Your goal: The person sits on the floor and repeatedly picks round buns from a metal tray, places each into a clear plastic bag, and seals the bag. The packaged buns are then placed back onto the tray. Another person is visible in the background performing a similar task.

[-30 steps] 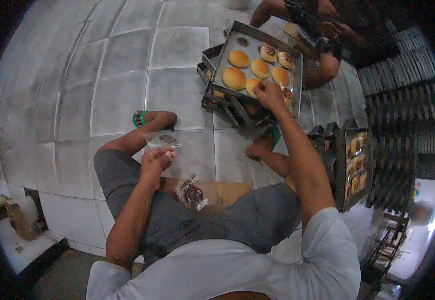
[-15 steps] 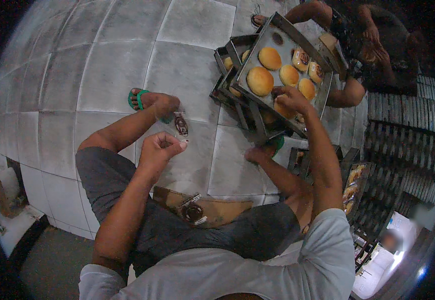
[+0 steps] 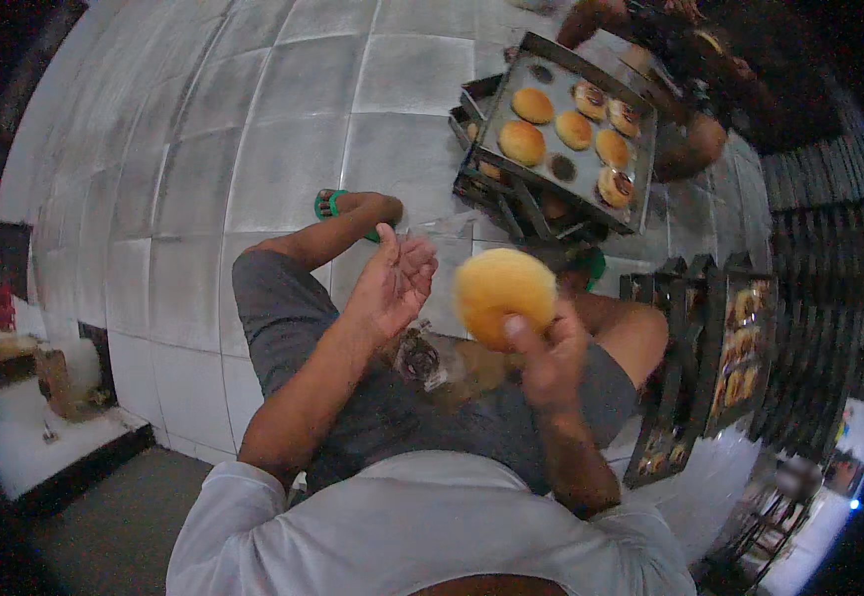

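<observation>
A round golden bun (image 3: 504, 290) is in my right hand (image 3: 554, 366), thumb on its near side, held above my lap. To its left my left hand (image 3: 392, 286) is raised with the thumb up and the fingers apart, blurred by motion. A faint clear film, like a plastic bag (image 3: 444, 224), shows beside its fingertips; whether the hand touches it I cannot tell. Beyond my hands, a metal tray (image 3: 517, 87) tops a stack and carries several buns (image 3: 573, 130), some in printed clear wrappers (image 3: 615, 186). Between my thighs lies a brown-printed clear sheet or bag (image 3: 418, 358).
Another person (image 3: 695, 149) sits behind the tray stack at the far right. Dark trays of wrapped buns (image 3: 740, 348) stand beside my right knee, near dark slatted racks (image 3: 824, 288). Grey tiles (image 3: 293, 139) cover the floor. A white ledge (image 3: 64, 437) runs at the left.
My right hand has lifted a bun off the top tray and brought it to my lap, leaving a dark spot. My left hand has gone from a pinch at a printed clear bag to spread fingers.
</observation>
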The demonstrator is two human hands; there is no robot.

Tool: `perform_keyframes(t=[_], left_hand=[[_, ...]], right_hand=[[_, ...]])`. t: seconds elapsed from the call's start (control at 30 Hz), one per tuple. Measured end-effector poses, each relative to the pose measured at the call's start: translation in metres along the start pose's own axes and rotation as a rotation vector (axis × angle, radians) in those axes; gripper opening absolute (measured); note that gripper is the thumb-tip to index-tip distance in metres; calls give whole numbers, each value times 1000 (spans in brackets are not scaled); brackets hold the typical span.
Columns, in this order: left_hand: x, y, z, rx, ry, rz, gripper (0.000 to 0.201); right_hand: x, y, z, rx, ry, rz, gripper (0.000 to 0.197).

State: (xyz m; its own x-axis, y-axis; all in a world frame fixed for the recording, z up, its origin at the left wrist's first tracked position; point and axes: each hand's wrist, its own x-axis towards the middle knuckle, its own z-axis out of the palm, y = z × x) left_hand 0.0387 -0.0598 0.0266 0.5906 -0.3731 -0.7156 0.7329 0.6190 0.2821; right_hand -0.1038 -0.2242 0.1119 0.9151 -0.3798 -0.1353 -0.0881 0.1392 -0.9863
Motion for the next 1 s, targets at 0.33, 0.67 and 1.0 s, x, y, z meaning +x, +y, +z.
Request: perform_keyframes(t=[0.33, 0.67, 1.0], left_hand=[[-79, -20, 11, 292, -55, 158, 53], [-125, -72, 40, 431, -205, 458, 86], [-136, -68, 45, 394, -179, 513, 86]], right_hand=[[-95, -20, -16, 255, 45, 17, 52], [-75, -10, 0, -440, 312, -713, 57], [-74, -32, -23, 254, 285, -296, 41]])
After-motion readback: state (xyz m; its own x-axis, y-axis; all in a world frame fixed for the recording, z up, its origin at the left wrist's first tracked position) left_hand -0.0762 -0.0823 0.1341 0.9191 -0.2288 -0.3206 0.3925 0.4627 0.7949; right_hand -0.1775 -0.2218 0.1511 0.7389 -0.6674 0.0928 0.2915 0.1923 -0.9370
